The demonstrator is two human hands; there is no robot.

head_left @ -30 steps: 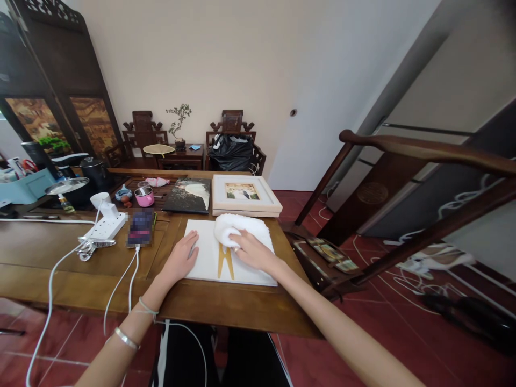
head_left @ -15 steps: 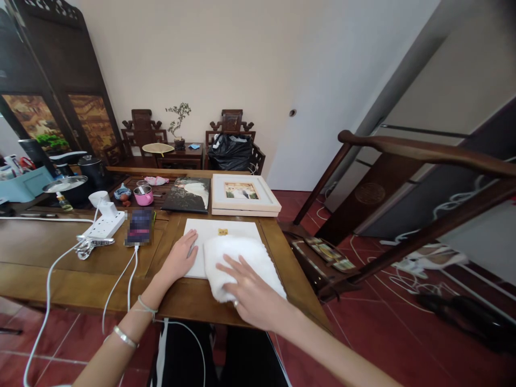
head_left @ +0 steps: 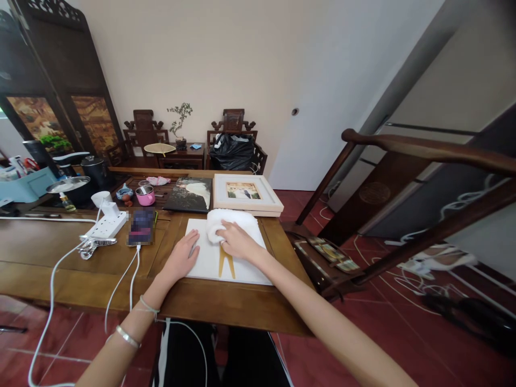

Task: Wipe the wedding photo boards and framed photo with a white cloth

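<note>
A white board (head_left: 242,266) with a gold stand on its back lies flat on the wooden table (head_left: 60,263) in front of me. My left hand (head_left: 182,258) rests flat on the board's left edge, fingers stretched out. My right hand (head_left: 236,240) presses on a bunched white cloth (head_left: 226,219) at the board's far end, fingers curled onto it. Both forearms reach in from the bottom of the head view.
Beyond the board lie a white picture frame (head_left: 245,194) and a dark print (head_left: 189,194). To the left sit a phone (head_left: 141,227) on a cable, a white power strip (head_left: 105,226), a pink cup (head_left: 145,195) and pots. A wooden chair arm (head_left: 423,149) stands at right.
My right hand pulled the cloth to the near end of the board, then pushed it back to the far end. The left hand has stayed on the board's left edge.
</note>
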